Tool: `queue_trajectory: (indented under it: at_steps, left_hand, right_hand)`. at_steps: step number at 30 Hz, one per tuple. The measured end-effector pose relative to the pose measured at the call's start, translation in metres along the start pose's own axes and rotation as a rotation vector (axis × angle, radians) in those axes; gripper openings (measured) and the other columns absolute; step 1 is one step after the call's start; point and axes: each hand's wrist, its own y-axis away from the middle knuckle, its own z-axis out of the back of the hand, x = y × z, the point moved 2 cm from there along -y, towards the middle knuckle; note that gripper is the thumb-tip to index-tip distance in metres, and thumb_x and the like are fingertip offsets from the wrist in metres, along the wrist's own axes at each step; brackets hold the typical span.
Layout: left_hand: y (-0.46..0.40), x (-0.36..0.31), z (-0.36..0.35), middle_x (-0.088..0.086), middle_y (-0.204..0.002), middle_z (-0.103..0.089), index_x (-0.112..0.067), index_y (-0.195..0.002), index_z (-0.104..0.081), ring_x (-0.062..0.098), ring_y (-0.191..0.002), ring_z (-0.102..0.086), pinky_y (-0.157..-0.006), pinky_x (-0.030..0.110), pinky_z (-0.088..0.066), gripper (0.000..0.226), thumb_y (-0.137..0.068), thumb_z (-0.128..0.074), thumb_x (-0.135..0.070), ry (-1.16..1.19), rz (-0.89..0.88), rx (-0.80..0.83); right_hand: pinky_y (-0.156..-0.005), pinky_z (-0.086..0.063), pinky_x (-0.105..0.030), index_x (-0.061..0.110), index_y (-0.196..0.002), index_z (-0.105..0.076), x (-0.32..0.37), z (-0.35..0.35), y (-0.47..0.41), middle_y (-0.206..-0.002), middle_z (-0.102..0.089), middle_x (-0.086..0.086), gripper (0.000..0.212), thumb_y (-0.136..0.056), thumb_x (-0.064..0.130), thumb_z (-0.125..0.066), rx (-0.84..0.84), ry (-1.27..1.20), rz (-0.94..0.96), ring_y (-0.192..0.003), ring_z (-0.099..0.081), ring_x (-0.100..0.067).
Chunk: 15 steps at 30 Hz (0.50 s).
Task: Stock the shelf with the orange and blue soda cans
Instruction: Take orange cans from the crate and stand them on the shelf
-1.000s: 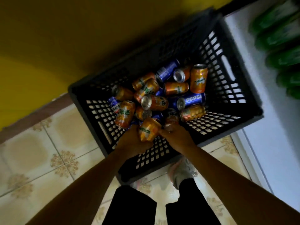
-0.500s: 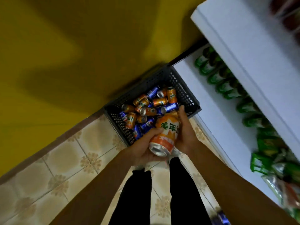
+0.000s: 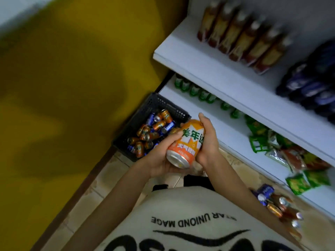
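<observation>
An orange soda can (image 3: 186, 144) is held in front of my chest, its silver end toward me. My left hand (image 3: 163, 156) cups it from below and the left, fingers curled round it. My right hand (image 3: 208, 140) grips its right side. Below, on the floor, a black plastic crate (image 3: 157, 104) holds several orange and blue cans (image 3: 154, 131). The white shelves (image 3: 226, 80) rise to the right.
The upper shelf carries brown bottles (image 3: 241, 33) and dark blue bottles (image 3: 311, 84). Green bottles (image 3: 195, 90) and snack bags (image 3: 282, 147) sit on the lower shelf. More cans (image 3: 279, 205) lie low at the right. A yellow wall (image 3: 72, 87) fills the left.
Both hands have lifted the orange can out of the crate and up toward my chest. The view has swung up and right, bringing the upper shelves into sight.
</observation>
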Motion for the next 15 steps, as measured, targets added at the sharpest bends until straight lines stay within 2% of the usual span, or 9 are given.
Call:
queue_trajectory:
  at_steps: [2, 5, 9, 12, 15]
  left_hand:
    - [0.0, -0.015, -0.028, 0.01, -0.089, -0.072, -0.012, -0.114, -0.063, 0.021, -0.067, -0.069, -0.057, 0.031, -0.056, 0.06, -0.073, -0.054, -0.054, -0.014, -0.058, 0.049]
    - [-0.001, -0.038, -0.074, 0.012, -0.091, -0.07, -0.011, -0.112, -0.064, 0.022, -0.068, -0.068, -0.057, 0.03, -0.054, 0.06, -0.077, -0.053, -0.058, -0.048, -0.162, 0.118]
    - [-0.006, -0.061, -0.148, 0.013, -0.1, -0.069, -0.014, -0.118, -0.062, 0.026, -0.08, -0.067, -0.061, 0.033, -0.055, 0.067, -0.075, -0.06, -0.064, -0.09, -0.345, 0.194]
    - [-0.013, -0.069, -0.209, 0.013, -0.102, -0.067, -0.012, -0.122, -0.062, 0.024, -0.079, -0.065, -0.061, 0.032, -0.055, 0.061, -0.085, -0.047, -0.058, -0.112, -0.417, 0.197]
    - [-0.021, -0.075, -0.259, 0.012, -0.106, -0.069, -0.012, -0.122, -0.062, 0.026, -0.085, -0.066, -0.068, 0.034, -0.055, 0.061, -0.089, -0.038, -0.058, -0.163, -0.452, 0.152]
  right_hand:
    - [-0.064, -0.056, -0.034, 0.009, -0.081, -0.064, 0.035, -0.006, 0.017, -0.08, -0.067, -0.013, 0.038, -0.076, 0.046, -0.068, 0.028, 0.008, 0.076, -0.065, -0.065, -0.025]
    - [-0.068, -0.056, -0.035, 0.008, -0.09, -0.06, 0.092, -0.01, 0.043, -0.082, -0.067, -0.013, 0.037, -0.08, 0.043, -0.066, 0.091, 0.078, 0.235, -0.068, -0.065, -0.025]
    - [-0.073, -0.055, -0.038, 0.007, -0.098, -0.054, 0.163, 0.001, 0.086, -0.083, -0.068, -0.014, 0.038, -0.08, 0.039, -0.065, 0.198, 0.09, 0.423, -0.072, -0.065, -0.027]
    - [-0.072, -0.054, -0.038, 0.008, -0.083, -0.059, 0.211, 0.02, 0.119, -0.082, -0.068, -0.015, 0.029, -0.078, 0.036, -0.064, 0.214, 0.1, 0.575, -0.071, -0.065, -0.026]
    - [-0.063, -0.054, -0.033, 0.01, -0.082, -0.057, 0.257, 0.033, 0.145, -0.081, -0.067, -0.018, 0.018, -0.081, 0.027, -0.063, 0.239, 0.109, 0.741, -0.066, -0.064, -0.025]
